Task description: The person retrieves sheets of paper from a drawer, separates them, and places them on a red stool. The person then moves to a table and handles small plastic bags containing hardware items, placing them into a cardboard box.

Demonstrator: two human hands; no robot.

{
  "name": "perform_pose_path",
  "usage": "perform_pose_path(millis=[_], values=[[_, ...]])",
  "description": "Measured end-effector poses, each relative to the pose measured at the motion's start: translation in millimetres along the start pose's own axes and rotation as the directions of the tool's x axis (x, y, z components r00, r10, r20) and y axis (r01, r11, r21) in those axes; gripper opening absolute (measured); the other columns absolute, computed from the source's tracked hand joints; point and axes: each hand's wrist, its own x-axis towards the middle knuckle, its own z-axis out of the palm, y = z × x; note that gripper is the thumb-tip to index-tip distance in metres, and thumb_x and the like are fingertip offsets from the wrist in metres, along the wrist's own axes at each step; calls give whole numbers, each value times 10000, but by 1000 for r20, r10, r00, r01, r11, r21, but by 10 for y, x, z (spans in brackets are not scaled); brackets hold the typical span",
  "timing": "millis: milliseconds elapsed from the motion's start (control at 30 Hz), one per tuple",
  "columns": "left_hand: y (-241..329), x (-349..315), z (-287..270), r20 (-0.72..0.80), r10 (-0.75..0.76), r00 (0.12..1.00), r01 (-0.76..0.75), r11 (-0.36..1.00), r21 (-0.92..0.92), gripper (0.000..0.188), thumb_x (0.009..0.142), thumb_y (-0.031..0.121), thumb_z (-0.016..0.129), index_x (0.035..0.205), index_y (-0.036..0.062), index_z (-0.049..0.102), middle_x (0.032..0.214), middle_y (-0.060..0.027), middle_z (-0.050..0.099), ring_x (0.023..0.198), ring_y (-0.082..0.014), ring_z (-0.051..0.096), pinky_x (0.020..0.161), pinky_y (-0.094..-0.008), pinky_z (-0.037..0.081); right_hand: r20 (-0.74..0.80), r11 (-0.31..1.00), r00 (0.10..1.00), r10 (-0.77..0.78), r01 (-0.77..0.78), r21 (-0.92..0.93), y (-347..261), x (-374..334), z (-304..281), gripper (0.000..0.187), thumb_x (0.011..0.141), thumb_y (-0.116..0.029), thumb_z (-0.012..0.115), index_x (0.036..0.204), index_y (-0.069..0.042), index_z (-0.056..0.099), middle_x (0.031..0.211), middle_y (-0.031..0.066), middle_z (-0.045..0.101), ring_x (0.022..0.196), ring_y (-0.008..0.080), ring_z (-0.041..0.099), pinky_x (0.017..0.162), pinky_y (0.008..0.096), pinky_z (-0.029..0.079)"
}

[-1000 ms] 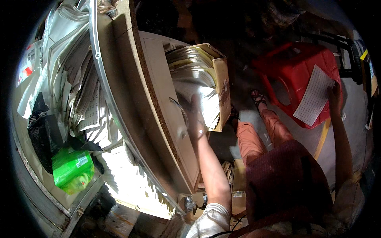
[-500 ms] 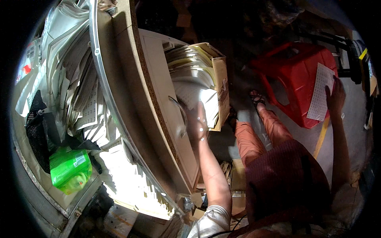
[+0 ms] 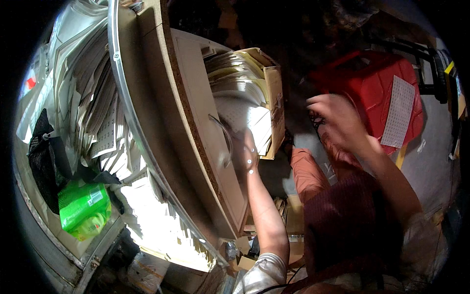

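In the head view, the left forearm (image 3: 267,210) comes in from the near edge and runs away from the body, leaning slightly left. The left hand (image 3: 246,151) is at its far end, fingers pointing far toward the near end of a paper stack (image 3: 240,81) in a cardboard carton (image 3: 275,110). Glare and shade blur the fingers, so whether this grip is closed on a sheet or only touching cannot be told. The stack's long axis runs roughly near to far, its sheets bowed and packed along the carton's right wall. Just left of the hand is a curved metal handle (image 3: 228,142) on a white panel (image 3: 193,81).

The right forearm (image 3: 396,181) enters from the near right and slants far and left. The right hand (image 3: 338,115), blurred, is raised between the carton and a red plastic stool (image 3: 377,98), fingers stretched left and its grip apart.

A white printed sheet (image 3: 399,111) lies on the stool, to the right of that hand and apart from it. Its long axis runs near to far, the far end leaning slightly right. Far to the left are more loose papers (image 3: 90,93), with a bright green packet (image 3: 84,208) nearer.
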Motion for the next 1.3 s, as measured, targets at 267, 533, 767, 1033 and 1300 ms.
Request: perform_pose_path(millis=[267, 533, 767, 1033, 1300], values=[[-38, -122, 293, 47, 88, 995, -93, 990, 102, 365, 990, 232, 541, 1221, -45, 597, 1174, -242, 639, 1075, -384, 596, 912, -456, 474, 353, 979, 931, -98, 153, -131, -436, 1198, 1117, 295, 678, -130, 733, 938, 3, 697, 1024, 179, 663, 1016, 322, 635, 814, 418, 540], [-671, -116, 497, 85, 104, 991, -116, 981, 154, 366, 977, 233, 517, 1225, -26, 589, 1176, -285, 622, 1070, -436, 593, 893, -488, 472, 219, 838, 875, -432, 479, -262, -251, 1382, 1092, 107, 742, -170, 679, 762, -66, 695, 784, 93, 692, 832, 260, 689, 663, 392, 555], [-459, -102, 514, 66, -72, 995, 91, 930, -357, 703, 951, 216, 686, 1517, -7, 335, 1505, -199, 442, 1375, -286, 446, 1147, -407, 343, 77, 990, 996, -44, 53, -129, -222, 1332, 990, 215, 869, -234, 636, 781, -38, 642, 604, 184, 624, 605, 374, 670, 568, 478, 539], [-578, -80, 488, 115, -93, 989, 136, 877, -461, 795, 937, 299, 732, 1544, 1, 315, 1558, -199, 384, 1441, -296, 355, 1185, -413, 280, 268, 991, 957, 113, -90, -98, -357, 1425, 916, 154, 776, -190, 675, 751, -52, 739, 723, 191, 692, 728, 376, 710, 641, 488, 562], [-146, -152, 304, 151, -49, 987, 79, 978, -195, 663, 971, 287, 690, 1493, -23, 422, 1552, -181, 400, 1438, -264, 351, 1199, -395, 246, 603, 951, 793, 81, 120, -285, -393, 1351, 750, 160, 778, -212, 709, 851, -83, 770, 852, 136, 748, 840, 317, 739, 698, 438, 581]])
